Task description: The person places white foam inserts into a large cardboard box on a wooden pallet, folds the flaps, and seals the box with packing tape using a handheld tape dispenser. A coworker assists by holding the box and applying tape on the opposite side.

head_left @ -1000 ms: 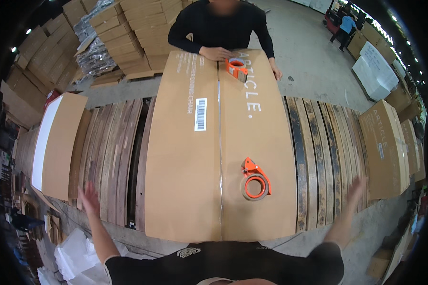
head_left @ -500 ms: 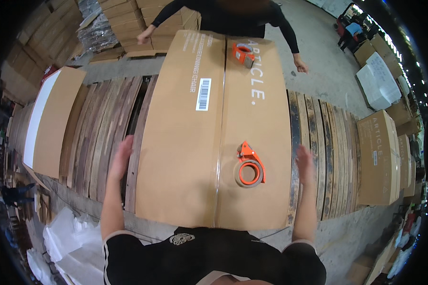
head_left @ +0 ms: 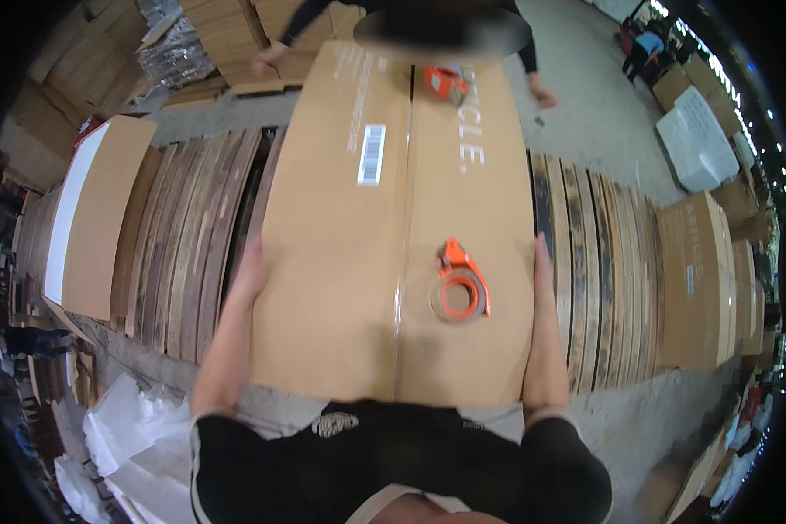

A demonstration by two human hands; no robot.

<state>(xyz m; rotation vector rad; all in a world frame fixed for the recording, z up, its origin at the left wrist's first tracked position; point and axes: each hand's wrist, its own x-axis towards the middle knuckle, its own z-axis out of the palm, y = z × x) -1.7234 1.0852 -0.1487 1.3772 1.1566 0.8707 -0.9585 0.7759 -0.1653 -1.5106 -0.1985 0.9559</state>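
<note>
A large cardboard box (head_left: 323,288) lies flat in front of me, with clear tape along its lengthwise seam. Against its left side rests my left hand (head_left: 251,271), fingers extended. My right hand (head_left: 543,262) is flat along the opposite side, fingers straight and pointing away from me. Both palms face the box; the lower parts of the hands are partly hidden by its edges. On the near right of the box's top lies an orange tape dispenser (head_left: 473,281) with a roll in it. A second orange tape dispenser (head_left: 445,85) sits at the far end.
Wooden slats (head_left: 188,236) extend on both sides of the box. A co-worker's hand (head_left: 543,94) hangs beyond the far right corner; that person stands at the far end. An open carton (head_left: 118,218) is at left, closed cartons (head_left: 694,279) at right, and white wrapping (head_left: 135,428) lies lower left.
Both my hands have come inward from beside the box to its two sides. The co-worker has leaned in over the far end of the box.
</note>
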